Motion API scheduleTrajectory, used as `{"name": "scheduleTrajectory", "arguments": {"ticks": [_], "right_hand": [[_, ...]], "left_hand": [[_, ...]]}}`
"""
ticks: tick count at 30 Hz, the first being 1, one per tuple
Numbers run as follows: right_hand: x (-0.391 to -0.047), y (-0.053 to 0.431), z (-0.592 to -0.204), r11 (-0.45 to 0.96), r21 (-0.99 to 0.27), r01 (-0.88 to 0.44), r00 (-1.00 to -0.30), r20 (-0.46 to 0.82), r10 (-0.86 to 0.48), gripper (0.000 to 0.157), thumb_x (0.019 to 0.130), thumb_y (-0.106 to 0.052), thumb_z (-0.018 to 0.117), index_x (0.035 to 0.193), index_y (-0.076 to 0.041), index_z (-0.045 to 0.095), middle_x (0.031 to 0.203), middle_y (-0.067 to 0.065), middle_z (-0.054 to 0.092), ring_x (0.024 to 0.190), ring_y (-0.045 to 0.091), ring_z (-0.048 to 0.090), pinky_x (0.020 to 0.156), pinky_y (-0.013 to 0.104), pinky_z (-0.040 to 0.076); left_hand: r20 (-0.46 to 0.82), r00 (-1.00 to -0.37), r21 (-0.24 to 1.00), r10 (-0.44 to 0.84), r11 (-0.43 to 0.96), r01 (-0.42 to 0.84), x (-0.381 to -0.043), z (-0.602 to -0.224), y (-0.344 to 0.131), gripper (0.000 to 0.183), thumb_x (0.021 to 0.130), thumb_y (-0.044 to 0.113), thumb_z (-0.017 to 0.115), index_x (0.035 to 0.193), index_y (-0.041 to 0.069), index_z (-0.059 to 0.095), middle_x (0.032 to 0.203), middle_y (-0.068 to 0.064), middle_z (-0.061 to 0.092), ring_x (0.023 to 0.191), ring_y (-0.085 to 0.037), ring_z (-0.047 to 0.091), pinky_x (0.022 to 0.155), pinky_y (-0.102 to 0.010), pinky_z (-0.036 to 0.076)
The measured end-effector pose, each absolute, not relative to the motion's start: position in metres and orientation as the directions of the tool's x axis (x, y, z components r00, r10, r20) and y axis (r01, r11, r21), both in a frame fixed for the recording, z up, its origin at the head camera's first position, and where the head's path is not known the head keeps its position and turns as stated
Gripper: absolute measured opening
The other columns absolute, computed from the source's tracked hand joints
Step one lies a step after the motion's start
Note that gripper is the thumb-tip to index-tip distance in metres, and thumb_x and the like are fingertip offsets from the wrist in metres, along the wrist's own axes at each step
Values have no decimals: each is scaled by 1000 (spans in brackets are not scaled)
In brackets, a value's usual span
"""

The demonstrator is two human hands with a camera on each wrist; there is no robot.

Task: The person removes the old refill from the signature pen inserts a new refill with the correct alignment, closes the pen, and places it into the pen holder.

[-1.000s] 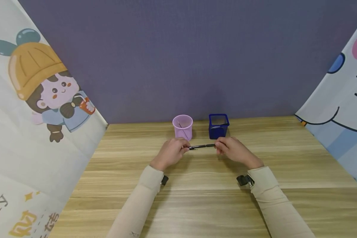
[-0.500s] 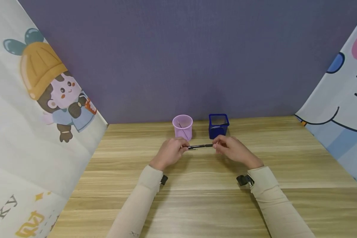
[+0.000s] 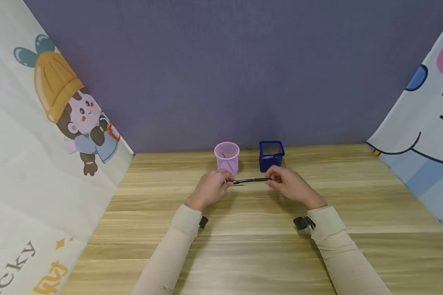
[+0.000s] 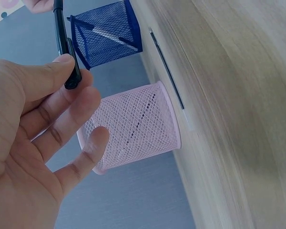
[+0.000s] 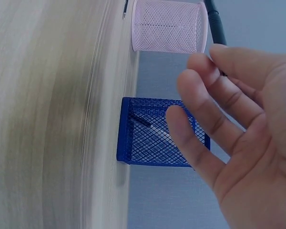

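A black pen (image 3: 249, 180) is held level above the table between both hands. My left hand (image 3: 212, 186) pinches its clip end between thumb and index finger, the other fingers spread apart in the left wrist view. At the opposite end, the thumb and index finger of my right hand (image 3: 289, 184) pinch the barrel. A thin dark refill (image 4: 168, 71) with a clear end lies on the table below the pen. Behind the left hand stands a pink mesh cup (image 3: 227, 162) with a thin dark stick in it. A blue square mesh holder (image 5: 157, 155), containing a pen, stands behind the right hand.
The wooden table (image 3: 243, 254) ends at a grey-blue back panel (image 3: 221, 73). Printed cloths hang on both sides, the left cloth (image 3: 22, 164) with a cartoon figure. Both containers stand close to the panel with a gap between them.
My right hand's fingers shifted slightly left, then back right along the pen. The left hand stays almost still. The printed cloth at left has slid toward the right.
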State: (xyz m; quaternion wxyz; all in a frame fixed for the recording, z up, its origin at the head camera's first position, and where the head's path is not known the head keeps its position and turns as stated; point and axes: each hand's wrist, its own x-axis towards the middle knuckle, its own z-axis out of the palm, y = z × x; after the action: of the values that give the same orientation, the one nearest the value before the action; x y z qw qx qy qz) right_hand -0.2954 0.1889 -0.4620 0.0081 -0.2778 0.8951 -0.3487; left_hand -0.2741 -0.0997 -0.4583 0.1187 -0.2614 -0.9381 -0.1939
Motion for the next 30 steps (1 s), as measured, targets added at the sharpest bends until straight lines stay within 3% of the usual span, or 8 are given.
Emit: {"name": "scheduleTrajectory", "arguments": {"ticks": [9,21,30], "right_hand": [[-297,191,-463,601,-634,-487,-843,162,-512,10,101,-16,64,110,-12,65,87,11,69,67,13,56,58,27,47],[-310,196,-464,579,-659,-480,-832,132,-539,20,105,-19,58,116,-4,67,89,13,72,78,30,67,60,28,50],[-326,204,-462,576,-652,-492,-820,125,-558,24,107,-22,55,116,-4,67,89,12,72,79,29,69,59,29,50]], "left_hand": [[326,-832,297,449,787,541,-275,-459,-98,8,95,14,72,102,14,77,102,1,77,95,-18,73,84,-39,59],[334,-835,290,438,795,533,-282,-459,-93,8,95,14,73,101,14,77,101,1,76,94,-17,73,84,-38,59],[336,-845,286,417,809,513,-290,-458,-85,8,95,16,73,102,15,77,101,2,77,94,-17,73,85,-39,59]]}}
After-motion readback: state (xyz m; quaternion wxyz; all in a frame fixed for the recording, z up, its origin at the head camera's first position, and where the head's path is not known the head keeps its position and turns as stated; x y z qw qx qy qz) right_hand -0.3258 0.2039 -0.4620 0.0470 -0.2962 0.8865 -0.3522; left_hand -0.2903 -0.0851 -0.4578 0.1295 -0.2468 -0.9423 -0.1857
